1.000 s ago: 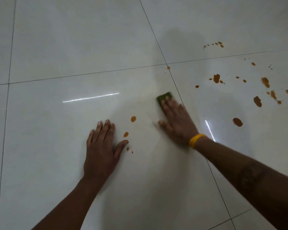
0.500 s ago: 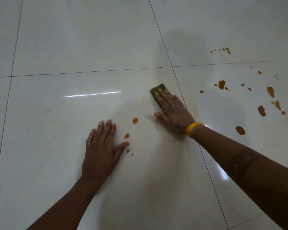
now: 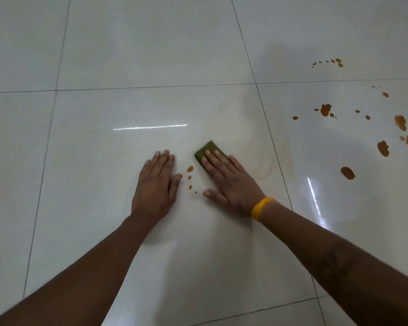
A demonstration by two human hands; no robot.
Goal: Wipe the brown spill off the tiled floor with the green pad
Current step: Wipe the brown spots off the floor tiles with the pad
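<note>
right hand – flat, fingers straight, pressing green pad down to rub | brown spill drops just left of pad | left hand – flat on tiled floor, holds nothing, props body

Glossy pale cream floor tiles fill the whole view, divided by thin dark grout lines that cross at a junction. Left of and below that junction a bright streak of reflected light lies (a second one shines further right).
</note>
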